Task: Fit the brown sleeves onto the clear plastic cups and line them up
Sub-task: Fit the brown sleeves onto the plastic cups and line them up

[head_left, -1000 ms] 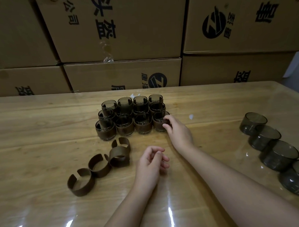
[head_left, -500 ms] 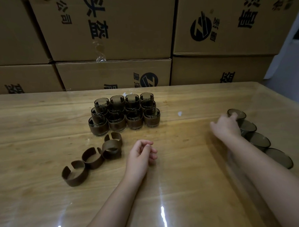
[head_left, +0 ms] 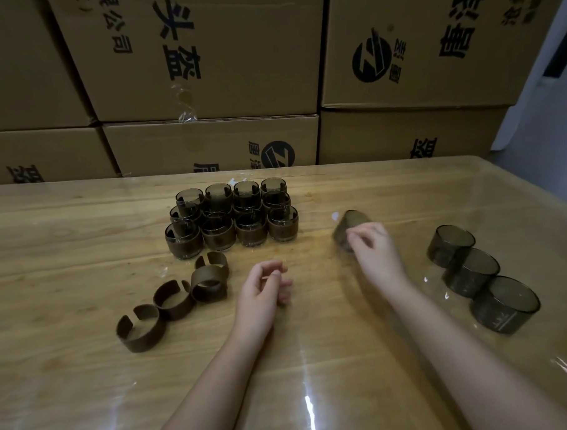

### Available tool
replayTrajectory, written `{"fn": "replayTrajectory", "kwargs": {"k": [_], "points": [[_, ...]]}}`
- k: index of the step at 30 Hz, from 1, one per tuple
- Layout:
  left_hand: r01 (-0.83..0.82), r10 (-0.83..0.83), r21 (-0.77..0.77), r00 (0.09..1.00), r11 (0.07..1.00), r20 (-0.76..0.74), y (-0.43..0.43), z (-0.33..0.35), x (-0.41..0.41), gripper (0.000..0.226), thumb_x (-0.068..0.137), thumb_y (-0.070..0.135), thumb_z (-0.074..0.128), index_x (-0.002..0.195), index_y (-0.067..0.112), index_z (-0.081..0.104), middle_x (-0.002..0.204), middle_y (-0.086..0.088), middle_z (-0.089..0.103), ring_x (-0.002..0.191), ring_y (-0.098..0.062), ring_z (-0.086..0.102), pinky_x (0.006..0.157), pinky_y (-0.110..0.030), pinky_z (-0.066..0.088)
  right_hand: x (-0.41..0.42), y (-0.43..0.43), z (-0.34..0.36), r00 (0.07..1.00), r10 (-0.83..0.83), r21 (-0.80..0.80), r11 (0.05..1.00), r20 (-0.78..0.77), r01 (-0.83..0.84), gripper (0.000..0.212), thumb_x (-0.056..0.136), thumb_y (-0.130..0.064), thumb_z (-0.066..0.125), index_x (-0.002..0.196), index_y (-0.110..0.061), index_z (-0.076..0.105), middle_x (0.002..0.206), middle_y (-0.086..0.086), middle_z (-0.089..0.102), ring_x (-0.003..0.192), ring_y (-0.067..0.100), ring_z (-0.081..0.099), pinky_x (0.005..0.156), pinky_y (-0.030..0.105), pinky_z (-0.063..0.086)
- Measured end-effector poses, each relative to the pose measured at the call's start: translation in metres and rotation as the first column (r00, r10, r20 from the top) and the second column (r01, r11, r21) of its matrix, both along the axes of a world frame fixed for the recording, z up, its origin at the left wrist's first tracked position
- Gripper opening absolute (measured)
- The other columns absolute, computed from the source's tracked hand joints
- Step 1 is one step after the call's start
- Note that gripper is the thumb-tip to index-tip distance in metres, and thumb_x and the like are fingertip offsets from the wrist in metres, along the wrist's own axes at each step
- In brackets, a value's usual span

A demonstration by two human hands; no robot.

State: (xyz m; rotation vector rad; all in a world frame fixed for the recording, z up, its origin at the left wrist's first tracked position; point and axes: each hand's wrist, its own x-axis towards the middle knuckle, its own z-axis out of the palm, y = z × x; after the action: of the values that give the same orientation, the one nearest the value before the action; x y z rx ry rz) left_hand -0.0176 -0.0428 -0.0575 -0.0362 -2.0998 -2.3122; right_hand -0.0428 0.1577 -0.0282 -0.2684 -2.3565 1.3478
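Note:
Several sleeved cups [head_left: 232, 217] stand in tight rows at the middle of the table. In front of them lie several loose brown sleeves [head_left: 175, 299], each a split ring. My left hand [head_left: 262, 289] rests beside them with fingers loosely curled, holding nothing. My right hand [head_left: 373, 248] grips a bare smoky clear cup [head_left: 349, 225], tilted and blurred, above the table right of the rows. Three more bare cups [head_left: 473, 271] sit in a diagonal line at the right.
The wooden table [head_left: 82, 243] has a glossy clear cover. Stacked cardboard boxes [head_left: 203, 55] with black print form a wall behind its far edge. The table's right edge runs near the bare cups, with a grey floor beyond.
My right hand left the sleeved rows, went to the bare cups at the right, took one and now carries it back leftward. My left hand has stayed in place.

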Motion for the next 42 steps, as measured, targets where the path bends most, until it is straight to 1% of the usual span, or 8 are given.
{"fn": "replayTrajectory", "kwargs": {"k": [4, 10, 12, 14, 15, 20, 31, 42], "points": [[0.021, -0.02, 0.064, 1.0, 0.998, -0.021, -0.002, 0.002, -0.002, 0.028, 0.098, 0.018, 0.049, 0.124, 0.028, 0.048, 0.124, 0.007, 0.055, 0.107, -0.012, 0.062, 0.079, -0.024, 0.054, 0.037, -0.049, -0.011, 0.941, 0.301, -0.609, 0.722, -0.154, -0.33, 0.027, 0.095, -0.005, 0.05, 0.086, -0.011, 0.074, 0.108, 0.008, 0.062, 0.091, 0.014, 0.067, 0.079, 0.021, 0.053], [0.172, -0.167, 0.134, 0.985, 0.976, -0.044, -0.006, -0.001, -0.003, 0.059, 0.078, 0.019, 0.068, 0.13, 0.03, 0.041, 0.118, 0.002, 0.063, 0.098, -0.006, 0.065, 0.079, -0.024, 0.054, 0.044, -0.07, -0.018, 0.853, 0.375, -0.833, 0.28, -0.363, -0.478, 0.024, 0.083, -0.018, 0.055, 0.09, -0.001, 0.07, 0.094, 0.011, 0.071, 0.086, 0.017, 0.067, 0.078, 0.026, 0.054], [0.141, -0.14, 0.175, 0.99, 0.975, -0.015, -0.004, 0.001, -0.003, 0.05, 0.081, 0.01, 0.067, 0.123, 0.026, 0.044, 0.119, -0.006, 0.061, 0.086, -0.012, 0.069, 0.065, -0.023, 0.054, 0.043, -0.065, -0.025, 0.88, 0.314, -0.77, 0.435, -0.357, -0.467, 0.018, 0.087, -0.015, 0.055, 0.092, -0.005, 0.07, 0.102, 0.012, 0.067, 0.087, 0.018, 0.067, 0.079, 0.028, 0.054], [0.097, -0.113, 0.263, 0.993, 0.96, 0.045, -0.003, 0.004, -0.004, 0.042, 0.082, 0.017, 0.066, 0.119, 0.016, 0.046, 0.115, -0.014, 0.063, 0.073, -0.018, 0.07, 0.057, -0.022, 0.054, 0.043, -0.064, -0.031, 0.896, 0.261, -0.43, 0.805, -0.359, -0.408, 0.015, 0.091, -0.01, 0.054, 0.096, -0.015, 0.068, 0.112, 0.007, 0.061, 0.098, 0.018, 0.064, 0.085, 0.028, 0.052], [0.088, -0.118, 0.313, 0.99, 0.946, 0.076, -0.004, 0.006, -0.005, 0.045, 0.079, 0.027, 0.064, 0.118, 0.012, 0.048, 0.111, -0.017, 0.064, 0.067, -0.019, 0.07, 0.054, -0.022, 0.054, 0.043, -0.064, -0.035, 0.889, 0.272, -0.264, 0.886, -0.368, -0.38, 0.017, 0.09, -0.012, 0.053, 0.1, -0.019, 0.065, 0.115, 0.003, 0.059, 0.105, 0.018, 0.061, 0.087, 0.025, 0.05], [0.191, -0.243, 0.335, 0.963, 0.923, 0.119, -0.01, 0.007, -0.011, 0.073, 0.078, 0.065, 0.032, 0.108, 0.006, 0.062, 0.073, -0.017, 0.069, 0.049, -0.019, 0.063, 0.045, -0.019, 0.049, 0.043, -0.067, -0.037, 0.898, 0.341, -0.27, 0.87, -0.277, -0.414, 0.042, 0.087, -0.025, 0.053, 0.127, -0.037, 0.045, 0.136, -0.006, 0.047, 0.12, 0.011, 0.053, 0.086, 0.013, 0.046], [0.303, -0.318, 0.149, 0.944, 0.941, 0.089, -0.011, 0.0, -0.012, 0.085, 0.081, 0.075, 0.017, 0.06, 0.012, 0.071, 0.047, -0.011, 0.057, 0.032, -0.019, 0.051, 0.036, -0.019, 0.037, 0.048, -0.069, -0.034, 0.873, 0.445, -0.096, 0.878, -0.2, -0.469, 0.063, 0.083, -0.024, 0.062, 0.14, -0.035, 0.035, 0.146, -0.013, 0.041, 0.135, 0.001, 0.038, 0.107, 0.025, 0.038], [0.091, -0.09, 0.187, 0.996, 0.978, -0.014, -0.004, -0.006, -0.014, 0.056, 0.084, 0.063, 0.038, 0.094, 0.015, 0.066, 0.057, -0.005, 0.065, 0.044, -0.013, 0.058, 0.04, -0.018, 0.043, 0.045, -0.067, -0.036, 0.885, 0.446, -0.104, 0.882, -0.136, -0.46, 0.056, 0.086, -0.028, 0.059, 0.138, -0.036, 0.04, 0.141, -0.015, 0.048, 0.13, -0.005, 0.042, 0.103, 0.017, 0.037]]}}
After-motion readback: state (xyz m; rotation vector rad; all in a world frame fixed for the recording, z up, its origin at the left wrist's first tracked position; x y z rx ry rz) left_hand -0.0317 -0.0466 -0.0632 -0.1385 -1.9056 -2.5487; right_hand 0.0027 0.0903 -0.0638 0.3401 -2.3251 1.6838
